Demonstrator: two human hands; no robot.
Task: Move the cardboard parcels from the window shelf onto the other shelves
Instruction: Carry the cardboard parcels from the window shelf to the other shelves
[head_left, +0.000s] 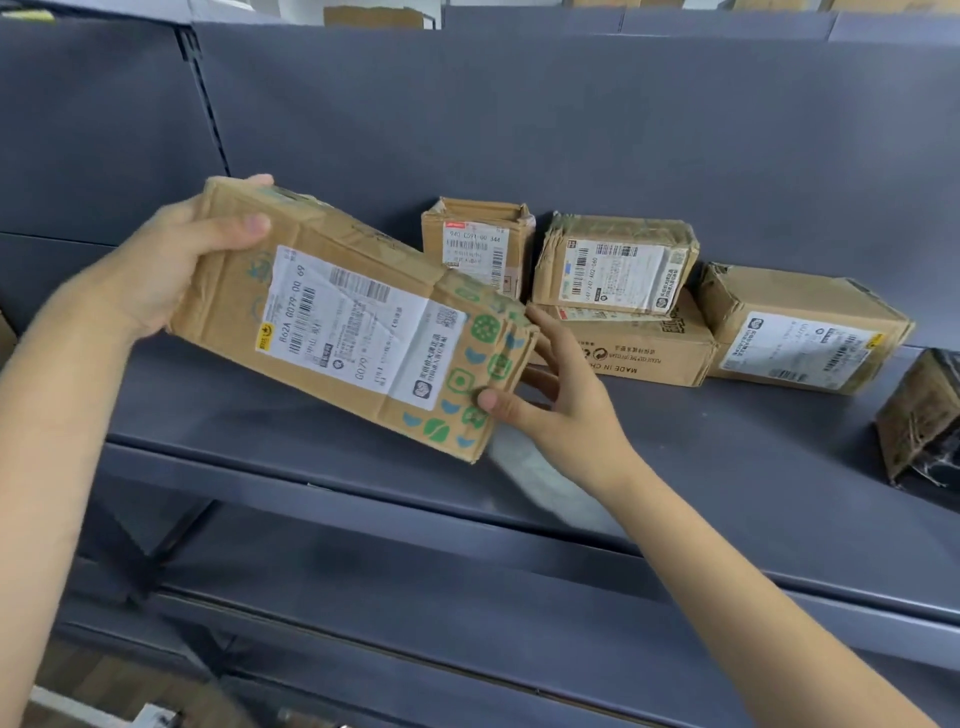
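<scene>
A person holds a long cardboard parcel (353, 317) in the air above a grey metal shelf (322, 426), just left of other parcels (623, 306) already resting there. The left hand (171, 270) grips its upper left end, thumb across the front; the right hand (545, 395) pinches its lower right end. Its long axis slopes down to the right, label facing the viewer. The creased, dented card looks light and soft, best supported at both ends.
</scene>
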